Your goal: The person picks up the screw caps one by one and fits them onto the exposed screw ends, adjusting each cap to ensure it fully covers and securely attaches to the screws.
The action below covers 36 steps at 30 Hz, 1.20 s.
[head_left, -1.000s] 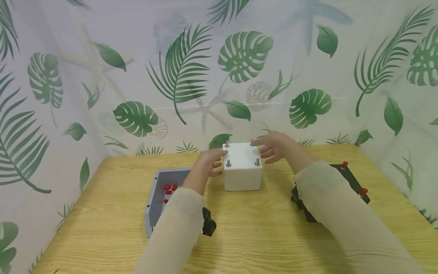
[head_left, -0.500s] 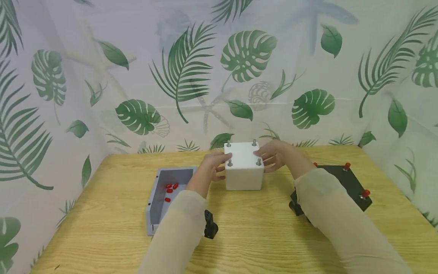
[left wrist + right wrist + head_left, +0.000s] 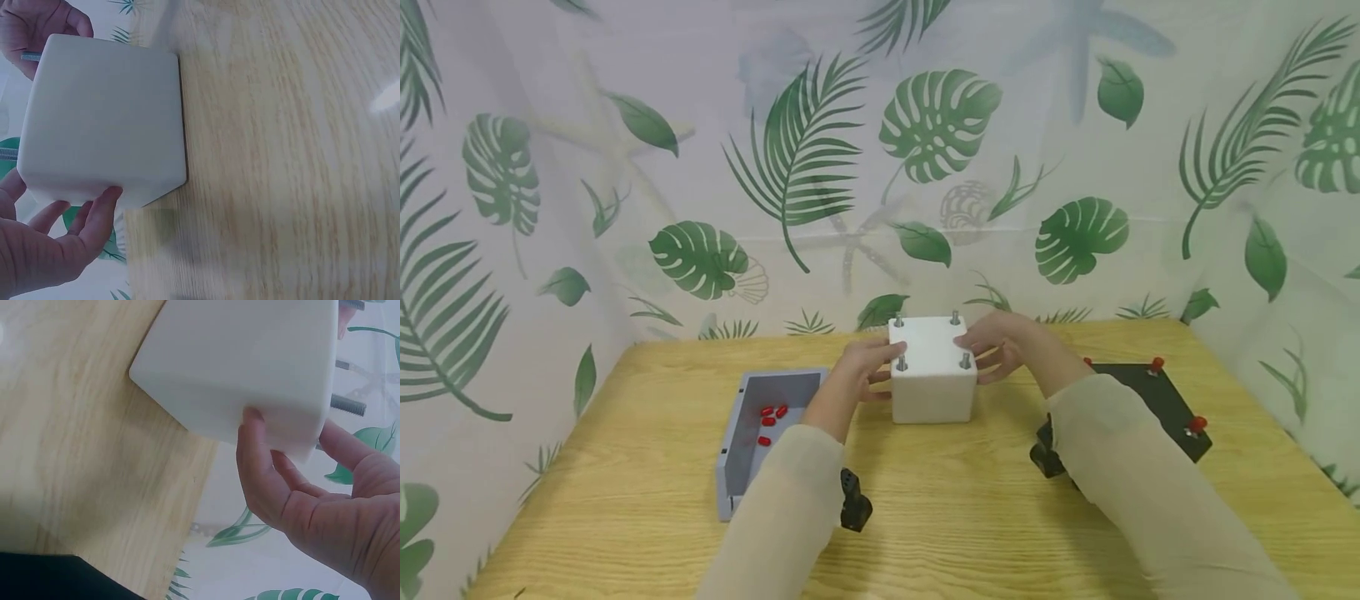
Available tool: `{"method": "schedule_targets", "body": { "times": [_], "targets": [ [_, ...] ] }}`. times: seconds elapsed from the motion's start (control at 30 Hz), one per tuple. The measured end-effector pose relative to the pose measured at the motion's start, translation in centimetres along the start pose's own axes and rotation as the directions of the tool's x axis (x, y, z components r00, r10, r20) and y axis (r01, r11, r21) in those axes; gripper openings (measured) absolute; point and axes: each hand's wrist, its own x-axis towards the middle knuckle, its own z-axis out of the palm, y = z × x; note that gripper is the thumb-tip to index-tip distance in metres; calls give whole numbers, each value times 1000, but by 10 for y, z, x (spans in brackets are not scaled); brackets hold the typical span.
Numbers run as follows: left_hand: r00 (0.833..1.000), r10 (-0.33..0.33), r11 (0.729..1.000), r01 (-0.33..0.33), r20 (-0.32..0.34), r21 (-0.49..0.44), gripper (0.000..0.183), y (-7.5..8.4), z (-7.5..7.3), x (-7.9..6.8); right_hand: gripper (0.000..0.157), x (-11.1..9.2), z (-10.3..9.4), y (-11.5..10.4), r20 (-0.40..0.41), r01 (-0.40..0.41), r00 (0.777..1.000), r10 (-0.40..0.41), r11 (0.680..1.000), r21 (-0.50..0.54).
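Observation:
A white block (image 3: pixel 932 396) with rounded edges stands on the wooden table, and several threaded metal bolts (image 3: pixel 902 362) stick up near its top corners. My left hand (image 3: pixel 861 367) grips its left side, thumb on the top face and fingertips on the side wall, as the left wrist view also shows (image 3: pixel 56 244). On the opposite side my right hand (image 3: pixel 1003 342) holds it the same way; the right wrist view shows the right hand's fingers (image 3: pixel 253 462) bent against the wall. The block's underside is hidden.
A grey bin (image 3: pixel 733 450) with several small red pieces (image 3: pixel 767 422) lies left, partly behind my left sleeve. To the right, a black plate (image 3: pixel 1157 400) with red-capped posts (image 3: pixel 1197 425) is partly covered by my right sleeve. A leaf-print cloth (image 3: pixel 820 167) hangs behind the table.
Both hands have come in from beside the block's top and now grip its two sides. The right hand has left the back right bolt. The block sits slightly nearer to me.

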Motion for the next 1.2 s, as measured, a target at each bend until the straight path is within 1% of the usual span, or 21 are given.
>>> {"method": "schedule_targets", "body": {
  "times": [0.13, 0.2, 0.3, 0.4, 0.53, 0.63, 0.77, 0.93, 1.03, 1.2],
  "targets": [
    [1000, 2, 1000, -2, 15, 5, 50, -3, 0, -2, 36, -7, 0, 4, 15, 10, 1000, -10, 1000, 7],
    [1000, 4, 1000, -4, 21, 10, 51, -5, 0, -4, 36, -9, 0, 7, 22, 4, 1000, -5, 1000, 21],
    [1000, 3, 1000, -4, 23, 10, 52, -8, -1, -8, 41, -13, 0, 11, 38, -5, 999, 4, 999, 32],
    [1000, 4, 1000, -4, 18, 0, 56, -10, -1, -13, 47, -16, 0, 14, 56, 2, 998, -4, 1000, 28],
    [1000, 21, 1000, -21, 23, -9, 58, -14, 0, -19, 50, -19, -1, 18, 66, 7, 998, -10, 999, 37],
    [999, 32, 999, -32, 30, -5, 59, -18, 0, -22, 49, -21, -2, 21, 72, 0, 997, -3, 999, 45],
    [999, 38, 999, -37, 36, -5, 58, -23, 1, -25, 51, -24, -3, 26, 81, 12, 997, -15, 999, 41],
    [998, 35, 999, -34, 43, -21, 61, -28, 2, -30, 61, -29, -3, 34, 83, 37, 996, -40, 999, 31],
    [999, 32, 999, -31, 35, -32, 61, -30, 2, -35, 65, -31, -3, 38, 91, 57, 994, -58, 998, 17],
    [998, 48, 998, -45, 45, -50, 61, -34, 2, -41, 72, -37, -2, 41, 103, 73, 992, -72, 997, -10]
  ]
}}
